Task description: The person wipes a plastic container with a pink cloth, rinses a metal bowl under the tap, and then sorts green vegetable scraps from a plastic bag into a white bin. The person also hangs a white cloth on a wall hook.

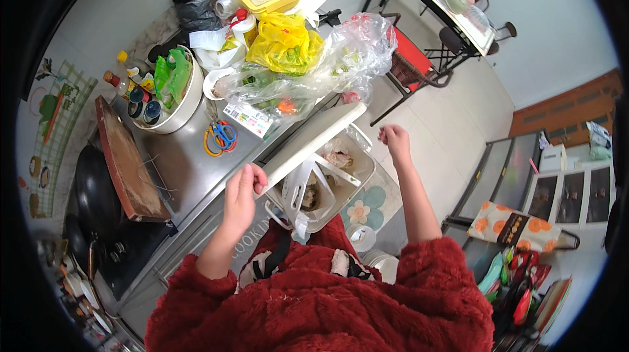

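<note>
A pale plastic bin (361,177) stands below me against the counter, with its white lid (314,140) tilted up towards the counter. Inside lie crumpled waste and white plastic straps or bag handles. My left hand (245,187) is at the lid's near end with its fingers curled; whether it grips the lid cannot be told. Over the floor, to the right of the bin, my right hand (392,139) is raised with curled fingers; no object shows in it.
Scissors (221,136), a cream basin (172,123) with bottles, a yellow plastic bag (285,44) and clear bags of vegetables (295,89) crowd the steel counter (182,155). A cutting board (125,165) leans at left. Beyond the bin stands a red-seated chair (412,54). Drawers (491,175) are at right.
</note>
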### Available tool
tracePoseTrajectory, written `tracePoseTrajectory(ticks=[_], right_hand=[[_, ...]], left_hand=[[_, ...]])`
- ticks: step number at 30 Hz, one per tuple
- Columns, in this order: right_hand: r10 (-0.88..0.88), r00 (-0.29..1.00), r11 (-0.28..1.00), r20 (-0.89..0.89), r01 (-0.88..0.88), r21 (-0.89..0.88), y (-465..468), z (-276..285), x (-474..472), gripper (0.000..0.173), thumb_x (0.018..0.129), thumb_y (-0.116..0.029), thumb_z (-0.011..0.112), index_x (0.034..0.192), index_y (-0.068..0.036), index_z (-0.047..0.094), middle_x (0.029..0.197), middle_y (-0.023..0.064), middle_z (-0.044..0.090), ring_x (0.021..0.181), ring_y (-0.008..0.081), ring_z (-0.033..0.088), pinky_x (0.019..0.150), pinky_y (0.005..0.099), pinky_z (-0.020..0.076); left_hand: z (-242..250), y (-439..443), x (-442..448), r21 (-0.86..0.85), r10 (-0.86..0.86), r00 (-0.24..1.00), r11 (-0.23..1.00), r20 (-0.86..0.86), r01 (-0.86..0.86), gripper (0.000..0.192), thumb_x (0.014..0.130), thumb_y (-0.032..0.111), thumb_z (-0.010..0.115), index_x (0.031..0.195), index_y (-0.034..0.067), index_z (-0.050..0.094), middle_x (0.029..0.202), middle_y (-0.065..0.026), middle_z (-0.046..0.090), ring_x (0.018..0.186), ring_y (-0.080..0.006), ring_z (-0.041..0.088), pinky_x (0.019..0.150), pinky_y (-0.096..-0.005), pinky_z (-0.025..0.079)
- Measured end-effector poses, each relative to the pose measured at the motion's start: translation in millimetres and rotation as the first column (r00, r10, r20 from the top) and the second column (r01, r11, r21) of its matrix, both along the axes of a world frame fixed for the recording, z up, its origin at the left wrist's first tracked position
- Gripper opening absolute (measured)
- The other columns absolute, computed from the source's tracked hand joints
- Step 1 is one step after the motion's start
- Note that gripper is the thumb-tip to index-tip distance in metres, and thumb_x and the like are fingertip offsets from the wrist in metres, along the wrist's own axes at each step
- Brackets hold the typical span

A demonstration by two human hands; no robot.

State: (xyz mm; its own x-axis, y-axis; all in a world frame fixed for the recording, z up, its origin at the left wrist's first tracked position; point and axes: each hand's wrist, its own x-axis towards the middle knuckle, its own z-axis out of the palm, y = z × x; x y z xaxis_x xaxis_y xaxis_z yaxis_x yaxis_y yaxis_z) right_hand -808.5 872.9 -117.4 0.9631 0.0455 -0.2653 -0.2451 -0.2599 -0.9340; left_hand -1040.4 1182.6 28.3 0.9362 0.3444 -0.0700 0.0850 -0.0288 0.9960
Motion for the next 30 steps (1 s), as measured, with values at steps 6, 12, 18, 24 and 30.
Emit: tracePoseTrajectory(ticks=[6,12,18,24,30], right_hand=[[-0.201,0.856,0.957,-0.476,0.276,0.093,64.3,-35.6,168.1,0.055,0.077,-0.043,0.067,0.110,-0.001,0.054,0.091,0.0127,0.058,0.062,0.0189,0.052,0.053,0.0332,0.0441],[-0.279,0.857,0.876,-0.433,0.412,0.250,83.6,-50.6,217.7,0.032,0.076,-0.023,0.062,0.103,-0.008,0.053,0.080,0.0074,0.052,0.063,0.0180,0.049,0.050,0.0354,0.0428],[-0.139,0.985,0.655,-0.106,0.172,0.736,29.5,-22.8,203.3,0.031,0.082,-0.013,0.050,0.113,-0.007,0.047,0.107,0.0063,0.053,0.093,0.0194,0.053,0.078,0.0405,0.0452],[-0.074,0.991,0.579,0.112,-0.048,0.814,-47.5,56.7,143.8,0.049,0.087,-0.014,0.041,0.135,-0.004,0.032,0.138,0.0096,0.040,0.122,0.0265,0.044,0.098,0.0430,0.0359],[-0.192,0.956,0.605,0.221,-0.062,0.794,-114.0,100.0,60.1,0.053,0.090,-0.017,0.038,0.139,-0.002,0.026,0.143,0.0104,0.034,0.129,0.0295,0.037,0.104,0.0442,0.0340]], left_hand=[[19.9,-46.0,52.4,0.071,0.278,0.959,0.957,0.050,-0.281,0.041,0.099,0.024,0.029,0.073,0.001,0.049,0.068,-0.0028,0.048,0.063,-0.0100,0.042,0.061,-0.0234,0.035],[31.3,-107.9,62.0,0.277,0.321,0.938,0.896,0.131,-0.346,0.043,0.098,0.026,0.031,0.070,0.000,0.050,0.066,-0.0051,0.049,0.060,-0.0114,0.043,0.057,-0.0252,0.035],[23.6,-150.1,74.7,0.147,0.334,0.939,0.928,0.083,-0.343,0.043,0.099,0.026,0.032,0.071,-0.001,0.052,0.068,-0.0044,0.050,0.061,-0.0114,0.045,0.057,-0.0251,0.036],[11.1,-195.7,116.7,0.327,0.105,0.986,0.934,0.130,-0.142,0.015,0.089,0.012,0.052,0.093,-0.003,0.053,0.090,-0.0147,0.054,0.082,-0.0274,0.054,0.075,-0.0336,0.043],[-6.2,-218.9,179.1,0.586,0.047,0.923,0.760,0.383,-0.282,0.070,0.082,0.018,0.064,0.136,-0.005,0.026,0.136,-0.0251,0.034,0.125,-0.0389,0.034,0.105,-0.0440,0.027]])
